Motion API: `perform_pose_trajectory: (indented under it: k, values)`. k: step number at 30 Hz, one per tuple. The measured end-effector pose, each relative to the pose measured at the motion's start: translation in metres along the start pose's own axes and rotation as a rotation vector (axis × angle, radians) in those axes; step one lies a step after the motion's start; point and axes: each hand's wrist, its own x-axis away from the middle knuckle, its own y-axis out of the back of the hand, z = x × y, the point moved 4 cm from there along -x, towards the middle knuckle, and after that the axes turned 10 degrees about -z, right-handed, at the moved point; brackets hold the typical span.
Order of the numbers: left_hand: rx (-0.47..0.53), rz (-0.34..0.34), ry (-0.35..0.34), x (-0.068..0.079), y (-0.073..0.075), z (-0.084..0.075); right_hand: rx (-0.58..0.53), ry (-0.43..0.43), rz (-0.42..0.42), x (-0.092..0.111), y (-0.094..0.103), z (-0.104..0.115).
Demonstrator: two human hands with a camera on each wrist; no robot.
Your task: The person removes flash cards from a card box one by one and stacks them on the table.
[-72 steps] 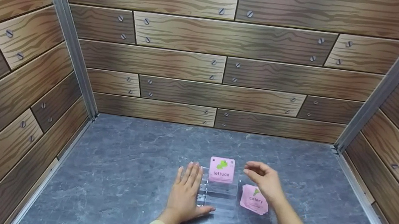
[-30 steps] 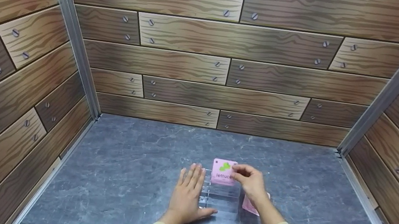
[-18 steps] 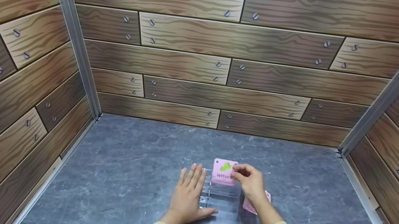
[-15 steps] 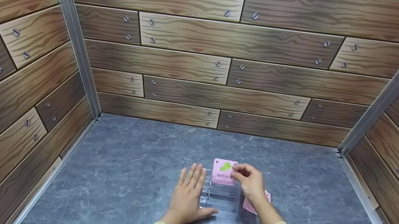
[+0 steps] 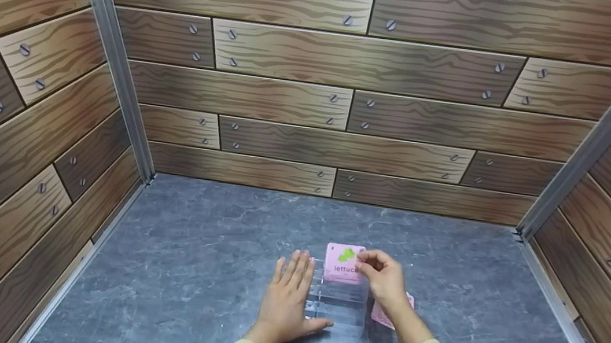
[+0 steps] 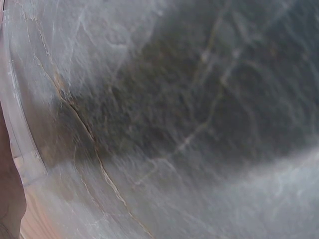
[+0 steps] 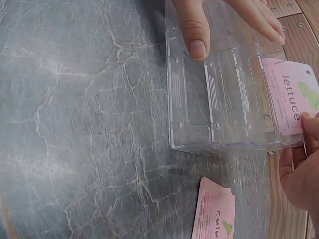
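A pink square lettuce card stands in the farthest slot of a clear plastic tiered rack. My right hand pinches the card's right edge between thumb and fingertips, its other fingers curled. Flat along the rack's left side lies my left hand, fingers straight and pointing away, thumb spread across the near end. Only a sliver of that hand and a strip of clear plastic show in the left wrist view. Below the rack's right side, in the right wrist view, lies a stack of pink cards, a celery card on top.
In the head view my right wrist partly covers the pink card stack. The grey marbled tabletop is bounded by wood-print walls at the back and both sides, with metal strips at the corners.
My right hand, earlier apart from the lettuce card, has moved left and now pinches its right edge. Over the last half second the card's print shifts slightly right. The left hand stays put.
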Motion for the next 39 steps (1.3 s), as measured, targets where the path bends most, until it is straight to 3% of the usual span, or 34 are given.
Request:
perform_pose_trajectory:
  k: [9, 29, 39]
  values:
    - [0.0, -0.029, -0.009, 0.0001, -0.0001, 0.0005, 0.028, 0.013, -0.023, -0.0017, 0.0015, -0.0057]
    - [-0.015, 0.002, -0.002, -0.0003, 0.0001, 0.0006, 0.071, -0.046, -0.07, -0.0035, 0.0078, -0.0055]
    - [-0.011, 0.03, 0.004, -0.0008, -0.0015, 0.0005, 0.102, 0.029, -0.066, -0.0035, 0.007, -0.0031]
